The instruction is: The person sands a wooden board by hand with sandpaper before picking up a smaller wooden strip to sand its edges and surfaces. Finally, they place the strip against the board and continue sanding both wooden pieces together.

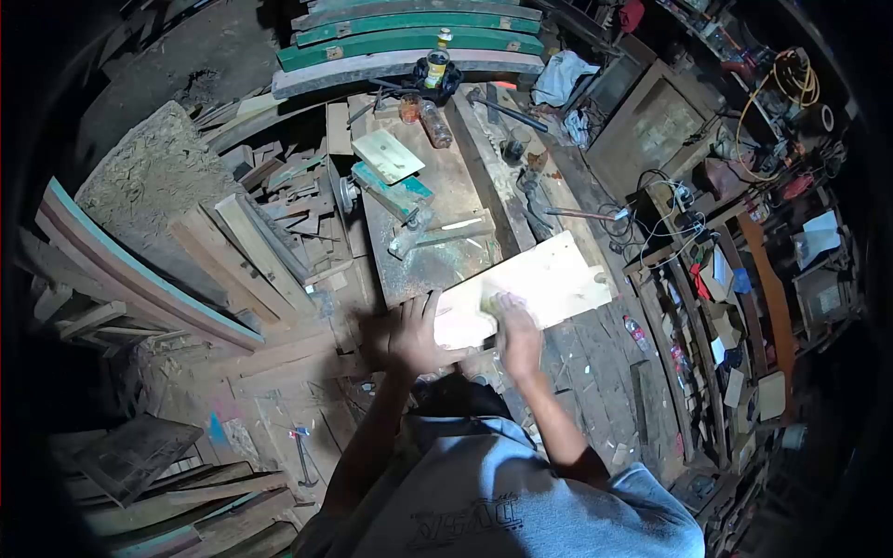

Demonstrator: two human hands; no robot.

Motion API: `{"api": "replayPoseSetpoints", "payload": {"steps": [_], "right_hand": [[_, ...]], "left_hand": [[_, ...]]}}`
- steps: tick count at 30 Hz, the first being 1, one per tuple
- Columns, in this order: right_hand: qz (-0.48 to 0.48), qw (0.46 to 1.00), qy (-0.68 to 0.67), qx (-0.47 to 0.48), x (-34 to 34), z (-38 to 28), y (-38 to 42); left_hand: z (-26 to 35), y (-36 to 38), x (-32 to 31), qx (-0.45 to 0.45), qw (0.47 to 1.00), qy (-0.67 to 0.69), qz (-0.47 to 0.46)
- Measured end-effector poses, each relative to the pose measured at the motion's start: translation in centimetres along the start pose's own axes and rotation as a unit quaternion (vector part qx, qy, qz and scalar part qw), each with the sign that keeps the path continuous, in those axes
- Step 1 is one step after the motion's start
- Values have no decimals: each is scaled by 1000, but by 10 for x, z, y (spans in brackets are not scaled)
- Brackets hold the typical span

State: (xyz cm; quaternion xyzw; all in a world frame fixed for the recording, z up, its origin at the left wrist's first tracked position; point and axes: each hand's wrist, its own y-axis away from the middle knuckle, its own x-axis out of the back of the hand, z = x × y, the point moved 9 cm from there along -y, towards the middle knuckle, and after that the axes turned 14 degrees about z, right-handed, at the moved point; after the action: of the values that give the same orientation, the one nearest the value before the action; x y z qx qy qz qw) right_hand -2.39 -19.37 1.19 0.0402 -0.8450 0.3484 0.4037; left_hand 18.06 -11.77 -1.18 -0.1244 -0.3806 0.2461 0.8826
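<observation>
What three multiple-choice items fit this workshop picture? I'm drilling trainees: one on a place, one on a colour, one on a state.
1. Where does the pale board lie?
A. on the workbench
B. on the floor
C. on a shelf

2. What colour are the curved pieces stacked at the top?
A. red
B. green
C. yellow

3. How does the left hand meet the board?
A. clear of it
B. pressed on its near end
C. lifting it high

Key: 1 A, it rests on the bench top; 2 B, green paint shows; 3 B, fingers lie at its end, beside the right hand.
</observation>
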Motion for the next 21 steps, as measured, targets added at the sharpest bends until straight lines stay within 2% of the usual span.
{"api": "replayPoseSetpoints", "payload": {"steps": [1,3,5,7,8,10,11,12,13,14,15,17,19,21], "right_hand": [[-89,995,-52,14,-5,-30,10],[-184,964,-117,153,-1,-27,23],[-146,976,-118,109,20,26,-18],[3,999,21,50,61,75,-70],[58,997,44,1,73,90,-82],[142,980,70,-118,82,94,-81],[167,976,56,-125,72,73,-69],[163,981,95,-45,44,55,-45],[119,991,67,7,23,20,-22],[18,999,-34,22,7,-13,-2],[-124,987,-54,81,-14,-37,27],[-165,962,-156,154,-6,-37,30],[-147,981,-94,86,8,21,-1],[8,999,5,52,52,65,-59]], "left_hand": [[-1,-1,-1,-1,1000,7,-1],[0,-1,-5,-1,1000,6,-12],[-1,0,-6,-3,1000,-11,-21],[-1,-1,-5,-4,999,-20,-31],[0,-3,-4,1,999,-21,-39],[-1,-3,-2,6,999,-15,-44],[-1,-3,-2,7,999,-7,-41],[-1,-2,-3,10,999,2,-37],[-1,0,-3,9,999,-5,-33],[-2,0,-4,6,999,-13,-29],[-4,0,-5,0,999,-21,-27],[-3,0,-4,-8,1000,5,-1],[-3,3,-4,1,1000,-4,-6],[-1,2,-2,11,1000,-2,-9]]}}
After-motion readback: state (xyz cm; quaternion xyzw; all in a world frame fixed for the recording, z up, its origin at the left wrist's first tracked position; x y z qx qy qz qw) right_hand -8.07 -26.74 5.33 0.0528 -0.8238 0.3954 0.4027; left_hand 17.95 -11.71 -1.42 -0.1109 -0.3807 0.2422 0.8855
